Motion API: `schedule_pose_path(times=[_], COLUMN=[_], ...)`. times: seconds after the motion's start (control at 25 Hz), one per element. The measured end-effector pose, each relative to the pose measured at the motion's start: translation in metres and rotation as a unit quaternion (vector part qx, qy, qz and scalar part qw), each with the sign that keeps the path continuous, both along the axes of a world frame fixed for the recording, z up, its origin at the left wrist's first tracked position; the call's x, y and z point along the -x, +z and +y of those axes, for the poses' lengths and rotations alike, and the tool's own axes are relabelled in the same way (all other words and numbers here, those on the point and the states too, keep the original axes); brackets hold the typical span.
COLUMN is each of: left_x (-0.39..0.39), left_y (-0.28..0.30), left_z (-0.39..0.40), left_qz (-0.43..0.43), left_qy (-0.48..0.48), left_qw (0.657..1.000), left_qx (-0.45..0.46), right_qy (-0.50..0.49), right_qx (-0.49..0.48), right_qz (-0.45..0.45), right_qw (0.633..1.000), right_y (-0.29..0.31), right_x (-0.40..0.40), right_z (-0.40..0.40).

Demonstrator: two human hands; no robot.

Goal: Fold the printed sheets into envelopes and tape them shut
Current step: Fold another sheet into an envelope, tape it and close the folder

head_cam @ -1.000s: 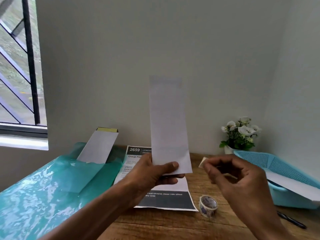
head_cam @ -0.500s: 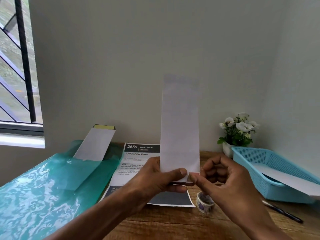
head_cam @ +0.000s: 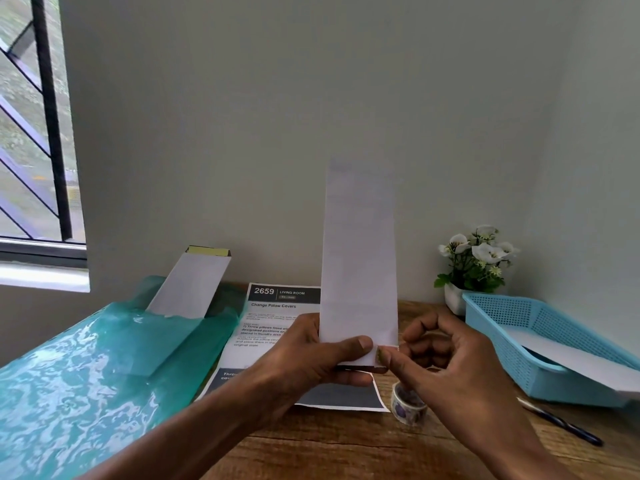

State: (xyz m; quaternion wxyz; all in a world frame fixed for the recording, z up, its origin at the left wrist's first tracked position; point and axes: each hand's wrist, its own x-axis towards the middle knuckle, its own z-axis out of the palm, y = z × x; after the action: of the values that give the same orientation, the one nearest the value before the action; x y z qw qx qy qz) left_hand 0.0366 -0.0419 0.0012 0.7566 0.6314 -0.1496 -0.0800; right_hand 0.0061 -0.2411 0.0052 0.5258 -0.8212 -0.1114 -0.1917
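A long folded white sheet (head_cam: 360, 258) stands upright in front of me. My left hand (head_cam: 311, 358) grips its bottom end, thumb across the front. My right hand (head_cam: 446, 358) presses a small piece of tape (head_cam: 378, 355) onto the sheet's lower right corner with thumb and forefinger. A printed sheet (head_cam: 266, 317) headed "2659 Living Room" lies flat on the wooden desk (head_cam: 346, 445) behind my hands. A roll of patterned tape (head_cam: 408, 407) stands on the desk below my right hand.
A blue mesh basket (head_cam: 519, 317) at the right holds a white sheet (head_cam: 581, 362). A white envelope (head_cam: 190, 289) leans on the wall above a teal plastic bag (head_cam: 86, 368) at the left. A flower pot (head_cam: 474, 265) stands at the back right, a dark pen (head_cam: 568, 427) at the right.
My right hand has come left with the piece of tape and now presses it on the folded sheet's lower corner. The sheet has shifted a little to the right.
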Motion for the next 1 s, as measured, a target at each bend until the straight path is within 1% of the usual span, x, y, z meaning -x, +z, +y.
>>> schedule_pose_path(times=[0.12, 0.4, 0.64, 0.8, 0.92, 1.0], left_x=[0.0011, 0.0027, 0.0018, 0.0039, 0.0053, 0.0051], left_y=[0.0001, -0.0017, -0.0011, 0.0012, 0.0022, 0.0019], left_z=[-0.0013, -0.0013, -0.0007, -0.0010, -0.0025, -0.0021], left_qz=[-0.005, 0.002, 0.004, -0.005, -0.032, -0.035], left_qy=[0.003, -0.007, -0.009, -0.014, -0.019, -0.003], left_qw=[1.000, 1.000, 1.000, 1.000, 0.999, 0.998], left_qx=[-0.007, 0.010, 0.007, 0.001, -0.026, -0.043], right_qy=[0.002, 0.017, -0.004, -0.006, -0.007, -0.004], right_qx=[-0.014, -0.065, -0.010, -0.002, 0.022, 0.038], right_qz=[0.008, 0.044, 0.014, 0.004, -0.015, -0.030], right_qw=[1.000, 0.997, 1.000, 1.000, 1.000, 0.999], right_y=[-0.0008, -0.0024, -0.0037, -0.0046, -0.0063, -0.0074], right_x=[-0.0004, -0.0032, -0.0025, -0.0031, -0.0031, -0.0022], right_z=[0.0002, -0.0023, 0.0002, -0.0008, 0.0005, 0.0025])
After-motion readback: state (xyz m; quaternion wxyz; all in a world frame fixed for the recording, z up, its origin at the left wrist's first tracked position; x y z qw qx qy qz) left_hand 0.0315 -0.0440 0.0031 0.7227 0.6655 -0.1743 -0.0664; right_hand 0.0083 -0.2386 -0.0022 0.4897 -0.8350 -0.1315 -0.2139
